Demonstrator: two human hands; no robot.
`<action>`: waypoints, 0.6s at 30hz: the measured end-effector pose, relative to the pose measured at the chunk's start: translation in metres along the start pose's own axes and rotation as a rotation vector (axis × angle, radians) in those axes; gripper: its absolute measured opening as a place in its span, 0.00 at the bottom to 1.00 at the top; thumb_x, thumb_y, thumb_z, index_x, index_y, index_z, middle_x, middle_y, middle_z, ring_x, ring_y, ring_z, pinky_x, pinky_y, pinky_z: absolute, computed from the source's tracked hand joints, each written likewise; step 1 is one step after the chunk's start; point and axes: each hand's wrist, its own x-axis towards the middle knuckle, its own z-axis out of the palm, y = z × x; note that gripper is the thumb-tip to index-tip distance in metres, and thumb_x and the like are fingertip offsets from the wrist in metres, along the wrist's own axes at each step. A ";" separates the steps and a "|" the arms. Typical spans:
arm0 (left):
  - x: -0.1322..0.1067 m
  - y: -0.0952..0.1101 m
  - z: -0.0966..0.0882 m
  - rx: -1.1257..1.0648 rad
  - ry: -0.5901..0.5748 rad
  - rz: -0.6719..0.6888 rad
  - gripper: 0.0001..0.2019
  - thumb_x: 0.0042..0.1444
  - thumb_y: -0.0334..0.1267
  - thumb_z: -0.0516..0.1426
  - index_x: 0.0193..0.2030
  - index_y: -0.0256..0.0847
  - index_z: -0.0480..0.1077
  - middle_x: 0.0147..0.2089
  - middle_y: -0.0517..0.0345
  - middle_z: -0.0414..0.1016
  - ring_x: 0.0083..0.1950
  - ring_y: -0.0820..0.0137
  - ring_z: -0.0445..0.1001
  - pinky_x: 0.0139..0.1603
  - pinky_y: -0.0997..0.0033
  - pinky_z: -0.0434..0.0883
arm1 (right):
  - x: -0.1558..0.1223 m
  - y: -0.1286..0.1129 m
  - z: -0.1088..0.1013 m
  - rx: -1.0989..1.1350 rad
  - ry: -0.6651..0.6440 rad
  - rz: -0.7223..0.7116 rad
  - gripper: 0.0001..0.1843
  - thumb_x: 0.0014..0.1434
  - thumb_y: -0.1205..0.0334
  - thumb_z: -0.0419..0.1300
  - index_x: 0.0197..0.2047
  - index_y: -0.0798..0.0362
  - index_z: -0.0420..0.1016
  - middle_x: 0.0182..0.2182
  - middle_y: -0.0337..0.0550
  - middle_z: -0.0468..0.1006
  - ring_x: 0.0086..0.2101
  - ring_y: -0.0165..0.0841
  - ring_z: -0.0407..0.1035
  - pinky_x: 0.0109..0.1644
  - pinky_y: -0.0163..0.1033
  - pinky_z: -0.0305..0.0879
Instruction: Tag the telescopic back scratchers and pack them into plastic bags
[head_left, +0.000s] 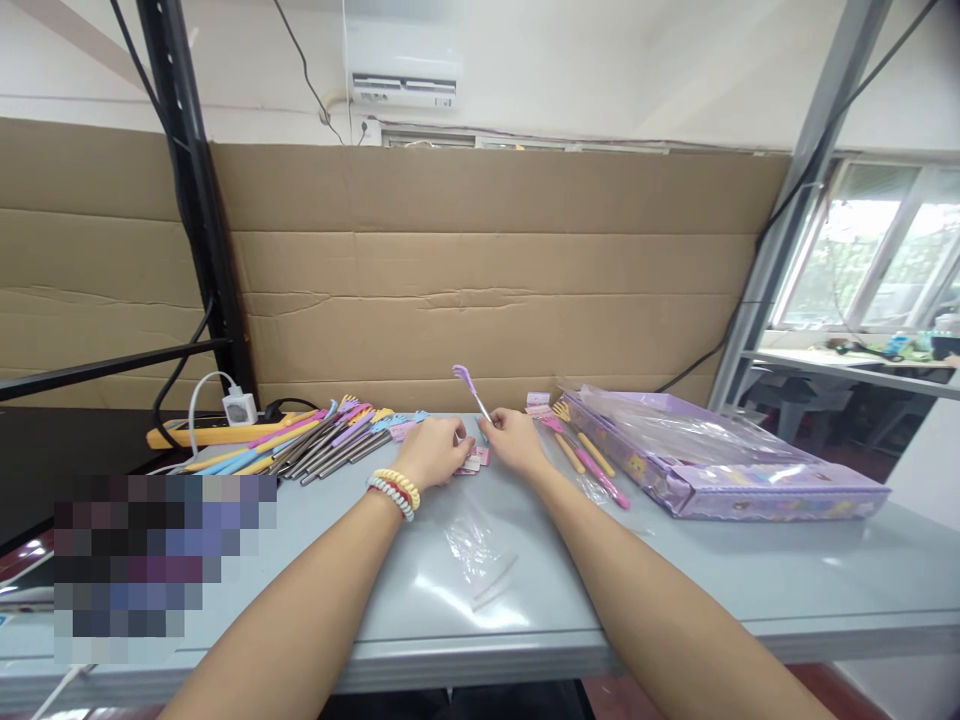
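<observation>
A back scratcher with a purple claw-shaped head [463, 376] and a metal shaft slants up from my right hand [516, 440], whose fingers are closed on it. Just left of it, my left hand [437, 448] has its fingers curled in over small pink cards [474, 460]. Whatever those fingertips may pinch is hidden. Below the hands lies a clear plastic bag [472, 545]. Left of my left hand, several back scratchers [330, 440] are heaped, in blue, yellow, pink and purple with metal shafts. A few others [589, 455] lie right of my right hand.
On the right stands a purple printed box [765, 490] with clear plastic [675, 425] over it. A cardboard panel [495, 270] closes off the back. At left are a white charger plug [240, 407], cables and a black surface [67, 450]. Metal posts rise on both sides.
</observation>
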 end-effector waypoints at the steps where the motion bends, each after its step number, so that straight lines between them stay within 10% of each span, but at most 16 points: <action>1: 0.000 0.000 0.000 -0.009 -0.009 0.002 0.13 0.55 0.45 0.47 0.33 0.42 0.70 0.18 0.62 0.72 0.22 0.71 0.72 0.30 0.73 0.64 | 0.000 0.000 0.000 0.000 -0.018 -0.001 0.13 0.50 0.57 0.52 0.18 0.52 0.63 0.15 0.38 0.67 0.20 0.28 0.57 0.24 0.34 0.47; 12: -0.001 0.000 -0.001 0.024 -0.047 0.016 0.12 0.53 0.44 0.49 0.34 0.41 0.71 0.25 0.57 0.75 0.27 0.69 0.73 0.33 0.72 0.65 | -0.002 -0.002 0.001 0.058 -0.105 -0.008 0.13 0.44 0.70 0.52 0.35 0.55 0.69 0.17 0.34 0.67 0.22 0.29 0.60 0.26 0.32 0.51; 18: 0.000 -0.002 0.003 0.053 -0.039 0.067 0.12 0.53 0.44 0.50 0.30 0.42 0.71 0.30 0.56 0.76 0.32 0.67 0.73 0.32 0.71 0.65 | -0.005 -0.006 0.001 0.154 -0.164 -0.016 0.14 0.54 0.61 0.51 0.43 0.55 0.67 0.13 0.30 0.62 0.17 0.28 0.58 0.23 0.31 0.49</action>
